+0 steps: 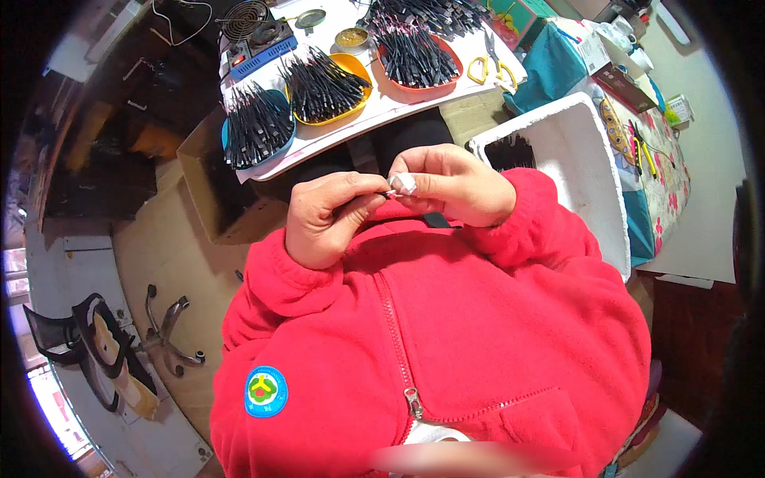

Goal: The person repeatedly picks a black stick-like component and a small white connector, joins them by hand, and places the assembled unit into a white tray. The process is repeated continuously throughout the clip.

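In front of my red jacket, both hands meet at the fingertips. My left hand is closed in a pinch on the end of a short thin black cable, mostly hidden by the fingers. My right hand is closed too, its thumb and forefinger pressed together right beside that cable end. A small white piece, like tape or a wrap, shows at the right thumb tip. Whether it is worn or held, I cannot tell. What lies between the right fingertips is too small to name.
Beyond my hands, a white table bears a blue tray, a yellow tray and a red tray of black cables. Yellow-handled scissors lie at its right. A white foam box stands at my right, a cardboard box at left.
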Demonstrator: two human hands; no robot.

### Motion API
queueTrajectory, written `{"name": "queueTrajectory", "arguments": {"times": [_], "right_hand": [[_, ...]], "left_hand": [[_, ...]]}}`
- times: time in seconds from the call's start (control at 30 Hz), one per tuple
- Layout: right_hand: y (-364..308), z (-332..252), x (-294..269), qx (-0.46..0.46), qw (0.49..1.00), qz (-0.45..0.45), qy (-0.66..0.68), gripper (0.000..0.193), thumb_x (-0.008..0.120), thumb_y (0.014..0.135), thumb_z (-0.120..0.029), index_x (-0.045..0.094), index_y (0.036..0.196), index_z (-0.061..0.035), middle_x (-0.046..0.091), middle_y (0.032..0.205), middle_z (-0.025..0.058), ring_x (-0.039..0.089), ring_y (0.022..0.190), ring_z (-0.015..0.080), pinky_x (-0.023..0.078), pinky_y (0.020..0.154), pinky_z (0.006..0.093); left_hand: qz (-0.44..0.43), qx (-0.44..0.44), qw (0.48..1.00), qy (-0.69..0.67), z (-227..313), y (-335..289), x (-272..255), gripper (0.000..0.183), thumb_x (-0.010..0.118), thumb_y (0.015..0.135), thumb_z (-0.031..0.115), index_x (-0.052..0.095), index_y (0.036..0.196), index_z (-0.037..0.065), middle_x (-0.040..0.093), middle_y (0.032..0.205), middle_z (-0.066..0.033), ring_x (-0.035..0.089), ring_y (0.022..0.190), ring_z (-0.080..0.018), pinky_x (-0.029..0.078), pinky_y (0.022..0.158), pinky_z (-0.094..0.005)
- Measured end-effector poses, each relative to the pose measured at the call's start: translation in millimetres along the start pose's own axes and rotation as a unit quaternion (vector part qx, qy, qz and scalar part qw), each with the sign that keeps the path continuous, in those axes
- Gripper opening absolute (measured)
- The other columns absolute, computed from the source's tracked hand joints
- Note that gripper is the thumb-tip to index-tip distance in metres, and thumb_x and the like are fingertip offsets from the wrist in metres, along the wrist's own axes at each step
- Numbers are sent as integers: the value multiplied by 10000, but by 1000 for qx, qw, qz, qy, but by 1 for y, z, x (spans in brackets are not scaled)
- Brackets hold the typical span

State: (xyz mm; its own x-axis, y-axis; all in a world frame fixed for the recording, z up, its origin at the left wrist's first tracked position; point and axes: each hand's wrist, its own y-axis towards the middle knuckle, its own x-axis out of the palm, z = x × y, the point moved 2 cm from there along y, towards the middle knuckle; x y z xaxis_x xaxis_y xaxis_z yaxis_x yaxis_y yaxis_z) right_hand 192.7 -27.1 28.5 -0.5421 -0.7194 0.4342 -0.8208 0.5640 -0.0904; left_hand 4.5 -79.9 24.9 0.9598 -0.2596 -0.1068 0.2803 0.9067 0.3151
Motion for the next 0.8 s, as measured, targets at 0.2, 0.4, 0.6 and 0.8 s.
{"name": "queueTrajectory", "arguments": {"times": [0.2, 0.4, 0.6, 0.8], "right_hand": [[-4, -2, 1, -205, 923, 137, -295, 184, 676, 858, -43, 619, 1029, -4, 607, 832, 45, 602, 817, 138, 494, 703, 277], [-7, -19, 12, -419, 700, 123, -565, 249, 710, 707, 28, 623, 934, -22, 590, 864, 97, 589, 756, 271, 496, 665, 344], [-10, -12, 11, -292, 803, 129, -503, 170, 689, 761, 10, 570, 880, -11, 564, 784, 127, 581, 721, 271, 468, 625, 334], [-19, 5, 5, 53, 994, 90, -17, 202, 572, 971, -241, 588, 964, -39, 538, 760, -21, 453, 666, 39, 329, 546, 180]], "left_hand": [[30, -109, 955, -273, -17, 3, 0, 158, 663, 884, 84, 654, 972, -46, 642, 807, -69, 517, 610, -93, 418, 578, -215], [15, -145, 912, -383, -29, 2, 5, 142, 650, 890, 67, 663, 996, -28, 624, 758, -50, 506, 614, -78, 402, 561, -204], [20, -112, 978, -177, -18, 3, 3, 121, 626, 867, -34, 660, 984, -34, 652, 787, -72, 586, 649, -118, 468, 593, -251], [-18, 35, 997, 70, -7, 4, 4, 124, 629, 848, -54, 652, 969, -34, 641, 780, -59, 579, 678, -106, 472, 618, -241]]}}
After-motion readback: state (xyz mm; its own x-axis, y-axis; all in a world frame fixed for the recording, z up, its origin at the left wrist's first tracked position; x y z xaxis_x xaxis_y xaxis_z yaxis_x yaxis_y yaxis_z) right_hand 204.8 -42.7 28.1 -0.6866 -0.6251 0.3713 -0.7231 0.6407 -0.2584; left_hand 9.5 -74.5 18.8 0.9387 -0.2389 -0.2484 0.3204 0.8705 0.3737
